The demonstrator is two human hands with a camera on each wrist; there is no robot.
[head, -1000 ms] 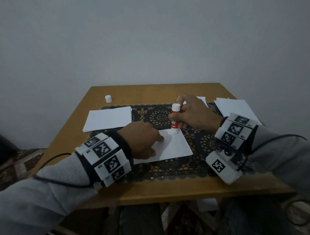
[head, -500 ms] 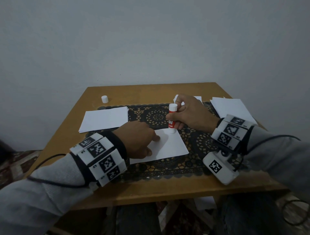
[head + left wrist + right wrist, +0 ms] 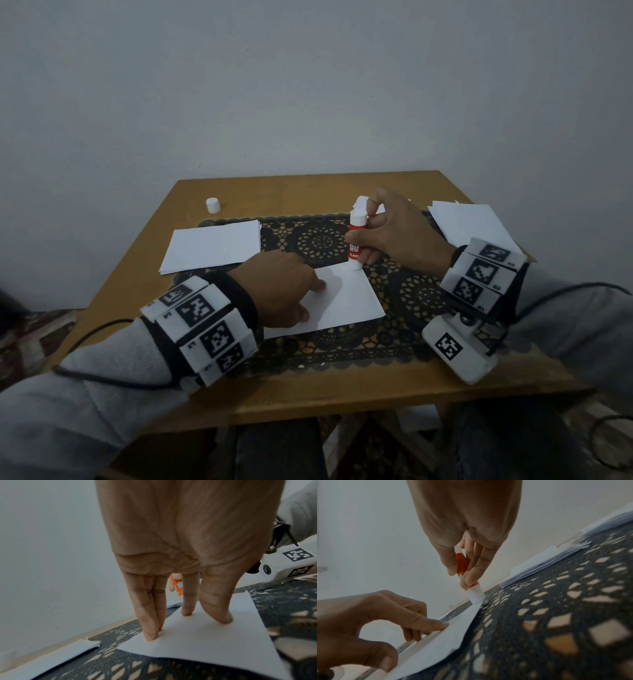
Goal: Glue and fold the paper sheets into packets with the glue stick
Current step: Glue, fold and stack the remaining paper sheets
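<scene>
- Since half a second ago the glue stick (image 3: 356,240) has slid a little to the right along the far edge of the sheet; the rest lies as it did.
- Nearest, the left hand (image 3: 277,291) pins the white paper sheet (image 3: 346,301) flat, its fingertips (image 3: 152,632) and thumb pressed straight down on the sheet's left half, holding nothing.
- The sheet lies on a black lace mat (image 3: 421,294) in the middle of the wooden table (image 3: 308,394).
- Just beyond, the right hand (image 3: 400,233) grips the glue stick between thumb and curled fingers (image 3: 471,577), nearly upright, its white lower end touching the sheet's far right corner.
- A stack of white sheets (image 3: 214,250) lies to the left, another stack (image 3: 469,222) to the right, and some more paper shows behind the right hand.
- Farthest, the white cap (image 3: 212,205) stands alone near the table's back left.
</scene>
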